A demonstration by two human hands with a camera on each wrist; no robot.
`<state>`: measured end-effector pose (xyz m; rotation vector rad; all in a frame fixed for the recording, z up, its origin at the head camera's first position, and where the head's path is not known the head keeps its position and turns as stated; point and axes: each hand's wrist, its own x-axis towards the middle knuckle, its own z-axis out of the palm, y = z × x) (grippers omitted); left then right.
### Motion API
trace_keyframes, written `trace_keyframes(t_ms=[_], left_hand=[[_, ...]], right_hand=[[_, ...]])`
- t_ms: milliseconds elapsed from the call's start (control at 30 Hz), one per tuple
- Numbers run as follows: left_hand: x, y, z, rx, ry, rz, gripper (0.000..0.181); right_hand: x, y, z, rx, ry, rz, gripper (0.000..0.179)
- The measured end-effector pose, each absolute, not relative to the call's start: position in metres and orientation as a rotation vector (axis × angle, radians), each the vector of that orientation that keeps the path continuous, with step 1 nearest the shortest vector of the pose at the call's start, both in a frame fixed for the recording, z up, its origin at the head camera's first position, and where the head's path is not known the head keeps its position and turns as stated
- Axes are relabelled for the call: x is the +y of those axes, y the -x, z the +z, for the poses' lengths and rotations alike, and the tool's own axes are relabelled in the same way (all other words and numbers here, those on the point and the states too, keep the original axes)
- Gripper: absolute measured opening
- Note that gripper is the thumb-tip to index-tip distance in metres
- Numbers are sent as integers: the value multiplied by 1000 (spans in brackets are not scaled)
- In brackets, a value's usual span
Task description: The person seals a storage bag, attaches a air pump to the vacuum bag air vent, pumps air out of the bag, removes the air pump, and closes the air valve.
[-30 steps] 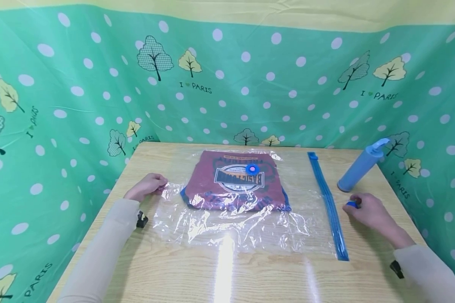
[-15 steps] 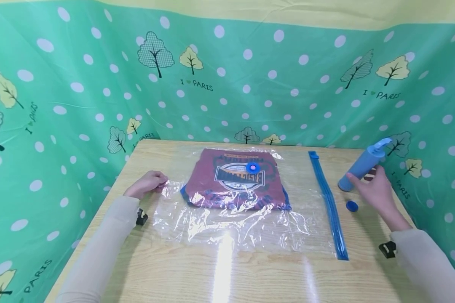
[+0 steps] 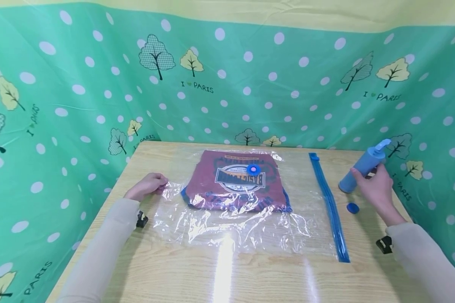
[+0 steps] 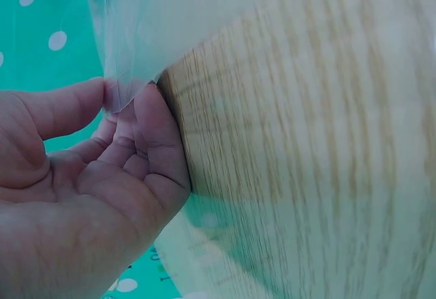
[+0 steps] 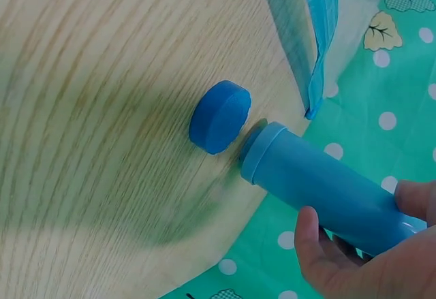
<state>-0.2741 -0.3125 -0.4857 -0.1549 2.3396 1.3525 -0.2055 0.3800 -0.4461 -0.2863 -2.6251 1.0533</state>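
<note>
Landmark: clear plastic bag, lying flat on the wood-grain counter. Folded maroon garment inside the bag; its printed lettering reads upside down in the head view. Round blue valve, pink at centre, on the bag above the garment. Blue zip strip along the bag's right edge, slider at its far end.

Left grip, a bare hand at the bag's left edge, pinches the film between thumb and fingers. Right grip, right of the bag, is curled round a light-blue pump; whether the pump's base touches the counter, cannot tell. Blue cap lies right of the bag, near the pump. Dotted green curtain behind the bag.
</note>
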Motion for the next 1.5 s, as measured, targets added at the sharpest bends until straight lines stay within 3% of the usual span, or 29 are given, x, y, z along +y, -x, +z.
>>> trace_keyframes(t_ms=[1500], left_hand=[[-314, 275, -483, 2278, 133, 1395, 18]], right_hand=[[346, 220, -413, -2604, 127, 1102, 68]])
